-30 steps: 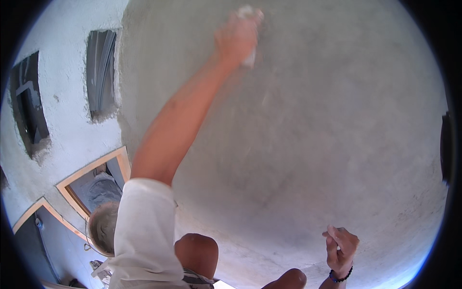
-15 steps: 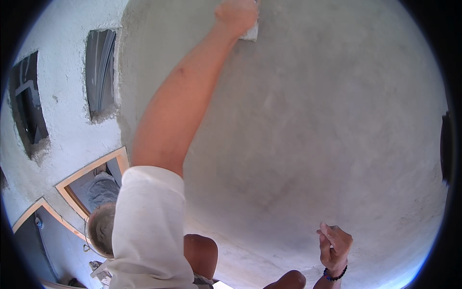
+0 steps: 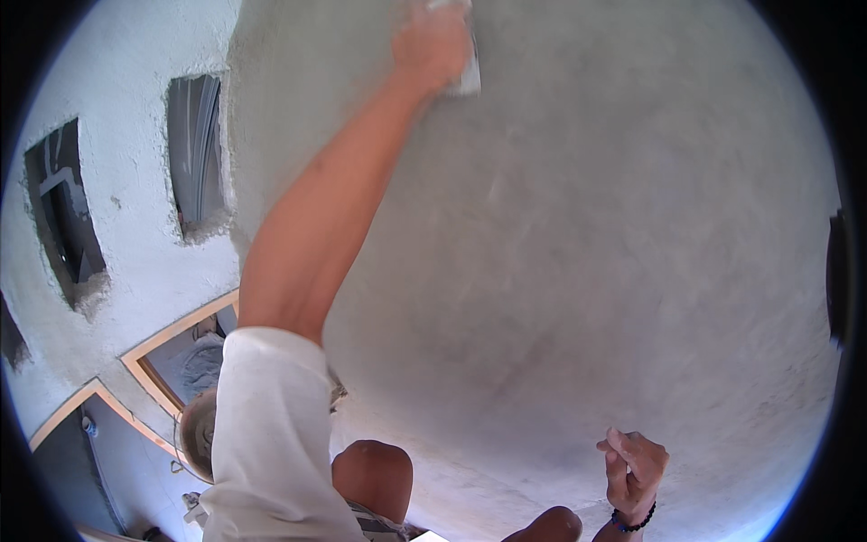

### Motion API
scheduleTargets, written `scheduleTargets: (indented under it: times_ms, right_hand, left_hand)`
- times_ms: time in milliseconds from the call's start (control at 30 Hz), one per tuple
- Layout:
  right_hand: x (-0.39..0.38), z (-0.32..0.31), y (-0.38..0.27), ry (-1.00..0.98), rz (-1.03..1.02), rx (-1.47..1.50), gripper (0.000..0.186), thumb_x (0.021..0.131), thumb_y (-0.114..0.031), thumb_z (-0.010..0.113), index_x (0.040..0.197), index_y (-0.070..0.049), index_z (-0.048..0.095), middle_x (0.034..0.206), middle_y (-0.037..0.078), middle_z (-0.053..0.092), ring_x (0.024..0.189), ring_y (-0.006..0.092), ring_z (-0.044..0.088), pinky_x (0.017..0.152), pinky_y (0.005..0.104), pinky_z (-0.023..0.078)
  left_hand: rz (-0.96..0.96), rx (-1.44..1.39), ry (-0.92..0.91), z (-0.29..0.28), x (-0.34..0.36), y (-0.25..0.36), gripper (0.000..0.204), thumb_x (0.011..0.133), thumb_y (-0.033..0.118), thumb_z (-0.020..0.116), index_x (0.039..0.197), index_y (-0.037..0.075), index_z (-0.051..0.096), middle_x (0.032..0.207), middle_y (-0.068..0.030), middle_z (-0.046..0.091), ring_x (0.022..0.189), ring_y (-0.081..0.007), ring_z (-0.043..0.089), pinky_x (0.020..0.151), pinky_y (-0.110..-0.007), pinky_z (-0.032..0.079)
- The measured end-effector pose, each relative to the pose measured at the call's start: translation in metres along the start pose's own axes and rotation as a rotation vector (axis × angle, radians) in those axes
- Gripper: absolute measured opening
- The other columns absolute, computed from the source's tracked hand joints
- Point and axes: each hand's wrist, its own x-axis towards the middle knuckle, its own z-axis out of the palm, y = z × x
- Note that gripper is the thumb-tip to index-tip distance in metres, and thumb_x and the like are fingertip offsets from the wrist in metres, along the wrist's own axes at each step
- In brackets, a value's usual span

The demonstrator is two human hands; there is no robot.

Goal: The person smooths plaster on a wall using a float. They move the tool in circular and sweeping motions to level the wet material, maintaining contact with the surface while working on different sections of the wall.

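My left arm, in a white sleeve, reaches up across the grey plastered wall [image 3: 560, 226]. At the top edge my left hand [image 3: 432, 45] is closed around a plastering trowel [image 3: 470, 81], slightly smeared by motion. Its pale flat blade shows beside the hand and appears to lie against the plaster; its handle is mostly hidden. Low on the right, my right hand [image 3: 636, 467], with a dark bead bracelet [image 3: 635, 519] at the wrist, hangs in front of the wall. Its fingers are curled together, and nothing shows in them.
A bucket [image 3: 198, 434] with grey mix inside stands left of my sleeve, partly hidden. Farther left, a whitish wall [image 3: 135, 181] has rough-edged openings [image 3: 196, 154] and wood-framed openings [image 3: 149, 384]. My bent knees [image 3: 375, 479] show at the bottom.
My left hand and the trowel have moved slightly left and down over the plaster. The left wall's openings sit lower in view. My right hand stays curled, almost unmoved.
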Motion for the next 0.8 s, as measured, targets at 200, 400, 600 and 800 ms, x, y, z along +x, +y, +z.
scheduleTargets:
  times_ms: [200,400,600,800]
  right_hand:
    - [-0.008,-0.004,0.005,-0.053,0.030,0.010,0.036,0.082,0.004,0.060,0.115,-0.006,0.068,0.068,0.010,0.066,0.054,0.0219,0.062,0.053,0.0299,0.050]
    - [-0.013,-0.015,0.006,-0.030,0.032,-0.010,0.033,0.083,0.002,0.061,0.114,-0.005,0.068,0.071,0.011,0.067,0.054,0.0226,0.062,0.053,0.0296,0.050]
    - [-0.015,0.003,0.017,-0.028,0.019,0.003,0.031,0.090,-0.004,0.058,0.119,-0.008,0.068,0.060,0.011,0.062,0.052,0.0207,0.062,0.050,0.0277,0.045]
    - [-0.022,0.004,0.023,-0.009,0.048,0.046,0.031,0.088,-0.001,0.059,0.118,-0.006,0.068,0.060,0.010,0.062,0.049,0.0202,0.059,0.049,0.0275,0.044]
  left_hand:
    - [-0.175,-0.145,-0.112,-0.039,0.036,0.020,0.030,0.097,0.018,0.044,0.111,0.004,0.066,0.119,-0.0217,0.062,0.099,-0.0367,0.064,0.085,-0.050,0.051]
    - [-0.145,-0.100,0.039,-0.007,0.010,0.031,0.032,0.096,0.021,0.045,0.112,0.003,0.067,0.116,-0.0235,0.063,0.104,-0.0365,0.064,0.087,-0.048,0.051]
    - [-0.249,-0.147,-0.180,-0.042,0.066,0.011,0.034,0.097,0.021,0.043,0.120,0.005,0.063,0.121,-0.0235,0.061,0.108,-0.0358,0.062,0.088,-0.047,0.051]
    - [-0.108,-0.136,-0.027,-0.015,0.009,0.003,0.036,0.097,0.022,0.047,0.126,0.005,0.058,0.124,-0.0228,0.061,0.108,-0.0349,0.062,0.086,-0.046,0.051]
